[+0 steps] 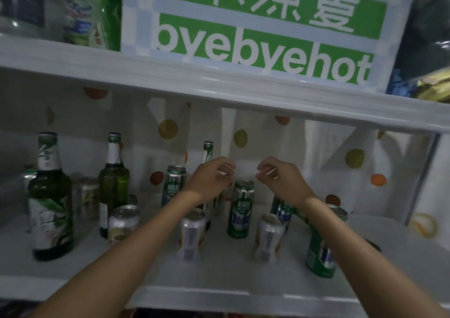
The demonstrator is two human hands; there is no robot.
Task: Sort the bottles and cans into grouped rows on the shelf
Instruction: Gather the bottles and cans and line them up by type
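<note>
On the white shelf (219,283) stand three green glass bottles: a large one at the left front (50,200), one behind it (113,181) and one partly hidden behind my left hand (208,151). Several green cans, such as the middle one (240,210) and the front right one (320,252), mix with silver cans (192,235) (269,237) (123,222). My left hand (210,179) and my right hand (283,180) hover above the middle green can, fingers curled, touching nothing.
An upper shelf board (219,84) overhangs closely, carrying a green and white "byebyehot" sign (263,28) and bagged goods (82,13). A dotted white cloth (341,162) lines the back. More cans (85,196) sit at the far left rear.
</note>
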